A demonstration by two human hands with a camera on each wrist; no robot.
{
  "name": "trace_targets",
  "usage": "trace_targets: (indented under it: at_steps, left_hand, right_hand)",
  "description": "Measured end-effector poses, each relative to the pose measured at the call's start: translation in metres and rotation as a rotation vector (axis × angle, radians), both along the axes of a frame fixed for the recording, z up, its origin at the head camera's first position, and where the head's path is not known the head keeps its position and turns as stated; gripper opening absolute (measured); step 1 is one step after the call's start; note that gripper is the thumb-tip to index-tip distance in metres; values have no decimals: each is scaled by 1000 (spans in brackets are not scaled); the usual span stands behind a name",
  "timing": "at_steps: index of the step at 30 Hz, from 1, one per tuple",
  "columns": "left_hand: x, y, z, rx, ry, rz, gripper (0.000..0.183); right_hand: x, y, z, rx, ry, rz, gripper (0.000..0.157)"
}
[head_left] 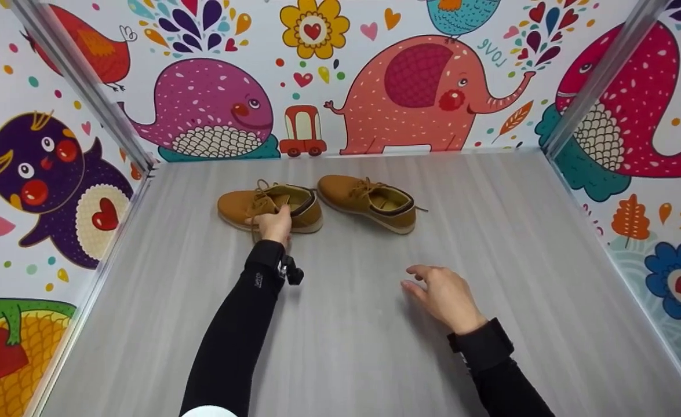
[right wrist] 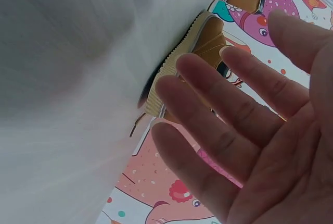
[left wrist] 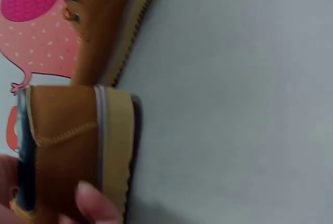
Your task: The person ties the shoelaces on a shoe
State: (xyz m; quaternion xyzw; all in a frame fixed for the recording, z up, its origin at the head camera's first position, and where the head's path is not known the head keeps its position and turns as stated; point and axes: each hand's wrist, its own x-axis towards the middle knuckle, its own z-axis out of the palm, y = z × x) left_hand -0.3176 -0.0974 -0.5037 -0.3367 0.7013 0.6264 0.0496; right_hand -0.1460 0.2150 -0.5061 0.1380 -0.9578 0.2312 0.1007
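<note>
Two tan lace-up shoes with pale soles are on the grey surface. My left hand (head_left: 275, 225) grips the left shoe (head_left: 259, 204) by its near side, fingers at the opening. In the left wrist view a thumb presses low on that shoe's side, close to the pale sole (left wrist: 117, 140). The right shoe (head_left: 349, 196) stands just beside it, toe angled to the far left, with a lace end sticking out past the heel. Nearer to me and to the right, my right hand (head_left: 447, 295) hovers with relaxed fingers (right wrist: 208, 130), holding nothing, apart from both shoes.
Behind the shoes rises a back wall (head_left: 311, 81) printed with cartoon animals. Similar printed panels stand at the left (head_left: 56, 191) and right (head_left: 636, 133), edged by metal corner strips (head_left: 601, 75). The grey surface (head_left: 352, 324) stretches between them toward me.
</note>
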Motion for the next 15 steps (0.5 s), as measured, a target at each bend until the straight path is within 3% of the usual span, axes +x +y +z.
trace_targets:
  at_steps: [3,8,12,15]
  left_hand:
    - [0,-8,-6,12,23,-21,85]
    - [6,-21,-10,-72,63,-74,61]
    - [22,-26,-6,-92,128,-117,58]
    - [41,-23,2,-105,212,-181,61]
  right_hand:
    - [2,-2,-3,-7,-6,6,26]
    - [3,-7,-3,-37,-8,16,19]
    - [4,-12,2,-112,-30,25,16]
    - [4,-17,7,-197,-34,42,16]
